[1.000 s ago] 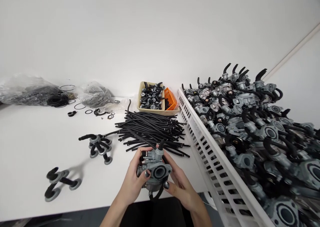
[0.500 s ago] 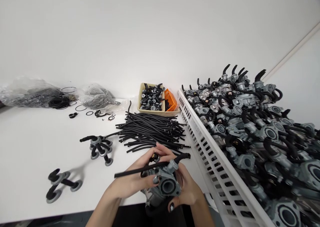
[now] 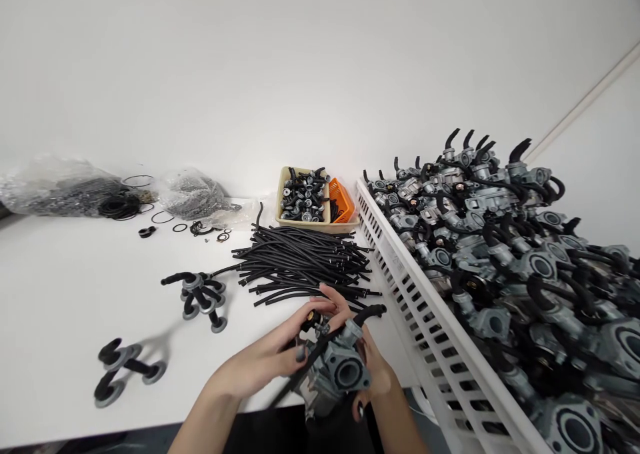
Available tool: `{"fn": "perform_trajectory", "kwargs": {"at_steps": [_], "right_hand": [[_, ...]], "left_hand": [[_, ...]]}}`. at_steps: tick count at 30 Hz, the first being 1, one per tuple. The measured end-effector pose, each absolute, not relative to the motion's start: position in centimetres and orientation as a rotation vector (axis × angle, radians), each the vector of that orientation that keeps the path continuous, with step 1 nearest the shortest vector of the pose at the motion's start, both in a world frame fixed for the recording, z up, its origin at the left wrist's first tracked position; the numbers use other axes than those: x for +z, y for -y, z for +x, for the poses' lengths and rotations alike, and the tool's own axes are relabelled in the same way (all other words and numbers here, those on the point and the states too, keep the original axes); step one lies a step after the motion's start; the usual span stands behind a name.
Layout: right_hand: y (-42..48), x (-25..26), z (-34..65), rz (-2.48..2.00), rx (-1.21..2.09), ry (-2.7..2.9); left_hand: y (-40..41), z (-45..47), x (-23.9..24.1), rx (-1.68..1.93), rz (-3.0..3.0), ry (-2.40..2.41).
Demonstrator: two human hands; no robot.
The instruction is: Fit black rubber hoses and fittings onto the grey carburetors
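Between my two hands, over the table's front edge, is a grey metal carburetor [image 3: 330, 374] with a round flanged opening facing me. A short black rubber elbow sticks out at its upper right, and a long black hose [image 3: 305, 369] slants down to the left, its end blurred. My left hand [image 3: 270, 354] closes on the carburetor's left side, thumb near the hose. My right hand [image 3: 370, 367] wraps the right side, its fingers partly hidden behind the body. Just beyond my fingertips lies a pile of cut black hoses [image 3: 310, 257].
A white slotted crate [image 3: 425, 321] heaped with carburetors [image 3: 480, 241] stands at right. At the back are a cream bin [image 3: 281, 201] of small capped parts and an orange basket [image 3: 343, 197]. Capped elbows [image 3: 200, 294], rubber rings [image 3: 180, 227] and plastic bags [image 3: 190, 194] occupy the left.
The carburetor has shifted slightly right and turned in my hands. Its long hose, nearly level before, now slopes down toward the lower left. My left thumb has moved back off the body.
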State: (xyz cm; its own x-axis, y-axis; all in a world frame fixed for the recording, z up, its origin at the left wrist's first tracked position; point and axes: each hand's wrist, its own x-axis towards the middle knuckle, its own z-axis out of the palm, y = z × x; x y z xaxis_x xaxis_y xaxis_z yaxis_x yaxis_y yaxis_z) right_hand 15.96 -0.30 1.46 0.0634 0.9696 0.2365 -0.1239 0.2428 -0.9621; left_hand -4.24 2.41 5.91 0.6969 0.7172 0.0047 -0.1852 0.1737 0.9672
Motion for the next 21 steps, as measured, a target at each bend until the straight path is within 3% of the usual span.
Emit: {"fn": "perform_trajectory", "kwargs": {"at_steps": [9, 15, 21], "right_hand": [[0.0, 0.8, 16.4, -0.703, 1.204, 1.349], [-0.1, 0.7, 15.4, -0.784, 1.085, 1.023], [1.8, 3.6, 14.9, -0.529, 1.162, 0.655]], "left_hand": [[-2.0, -2.8, 5.8, 0.709, 1.168, -0.512], [-2.0, -2.1, 5.0, 0.991, 1.089, -0.687], [-2.7, -2.2, 2.8, 1.288, 1.039, -0.886]]}}
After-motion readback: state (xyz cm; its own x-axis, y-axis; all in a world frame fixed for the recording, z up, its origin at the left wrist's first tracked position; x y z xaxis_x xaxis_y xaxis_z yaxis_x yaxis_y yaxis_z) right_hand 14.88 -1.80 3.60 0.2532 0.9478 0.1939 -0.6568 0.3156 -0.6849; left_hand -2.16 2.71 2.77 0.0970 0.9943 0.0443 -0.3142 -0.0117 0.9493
